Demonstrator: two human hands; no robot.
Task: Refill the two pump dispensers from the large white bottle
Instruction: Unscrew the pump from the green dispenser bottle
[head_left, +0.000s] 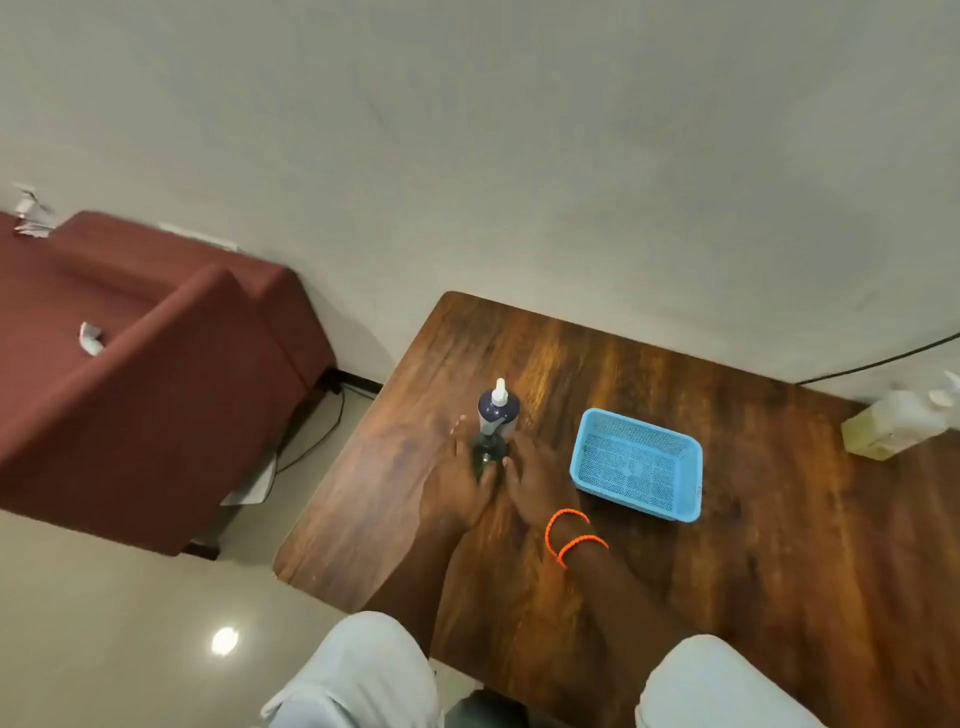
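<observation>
Dark dispenser upright between our 2 hands

We flank the pump dispenser (496, 421) on the table (675, 519): left hand (457, 480) and right hand (532, 475) curl fingers against its base, axis vertical, equally near.

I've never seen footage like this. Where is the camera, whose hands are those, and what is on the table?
There is no machine here. The single picture comes from a wide-angle camera worn on a person's head, looking forward and down, so you see their own arms and knees.

The left hand and the right hand meet around the base of a dark pump bottle with a white nozzle, standing upright on a wooden table. The picture is blurred, so the exact grip is hard to read. The right wrist wears orange bands.

To the right of the hands lies an empty blue plastic basket. At the table's far right edge stands a pale bottle, cut off by the frame. A dark red sofa stands to the left, on the floor.
</observation>
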